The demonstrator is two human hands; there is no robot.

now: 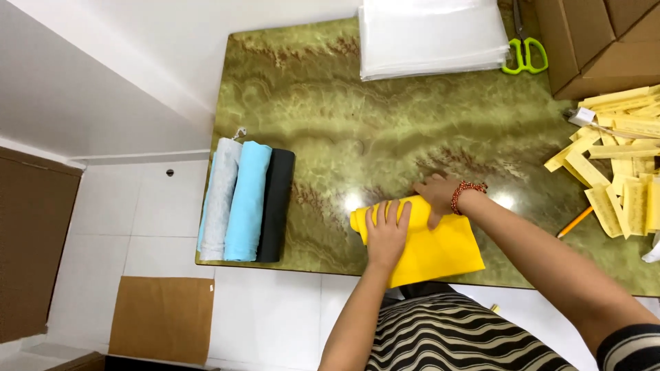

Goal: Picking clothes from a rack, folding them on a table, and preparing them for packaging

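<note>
A folded yellow cloth (430,247) lies at the near edge of the green marbled bench (330,103), its left end rolled up. The left hand (386,233) presses flat on the roll, grip apart, fingers spread. The right hand (440,196), a red bead bracelet (466,192) at its wrist, rests on the cloth's far edge, grip loosely apart. Left lie three rolled cloths: grey (220,199), light blue (247,203), black (277,206). Far right: green scissors (526,55) and yellow paper tags (622,165).

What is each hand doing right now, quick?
Left hand: open, fingers spread, pressing flat on the folded yellow cloth.
Right hand: open, palm resting on the same cloth's far edge; gripping nothing.
</note>
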